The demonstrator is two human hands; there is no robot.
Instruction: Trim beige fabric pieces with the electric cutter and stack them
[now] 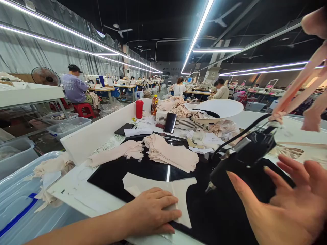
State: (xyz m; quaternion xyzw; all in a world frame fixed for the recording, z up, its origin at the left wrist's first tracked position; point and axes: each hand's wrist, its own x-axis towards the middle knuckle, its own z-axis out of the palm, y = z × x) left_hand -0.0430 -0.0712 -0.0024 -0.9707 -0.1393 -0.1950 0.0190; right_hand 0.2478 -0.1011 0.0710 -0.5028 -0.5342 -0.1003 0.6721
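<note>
My left hand (155,211) lies flat on a cream cut fabric piece (181,195), its fingers stretched out over it. The piece rests on a glossy black board (217,211). Empty and raised at the right, my right hand (288,200) has its fingers spread apart. Just beyond it hangs a black tool with a pointed metal nozzle (240,156), tied up by pale fabric strips (293,88). My right fingers look apart from the tool, though the gap is hard to judge. Stacked pale fabric pieces (171,153) lie behind the cream piece.
At the back of the table are a phone (170,123), a red cup (139,109), a drink bottle (154,104) and a white bowl-shaped dish (222,109). A low white wall (94,131) edges the table. Plastic bins (68,126) stand at left; a person in purple (74,86) sits beyond.
</note>
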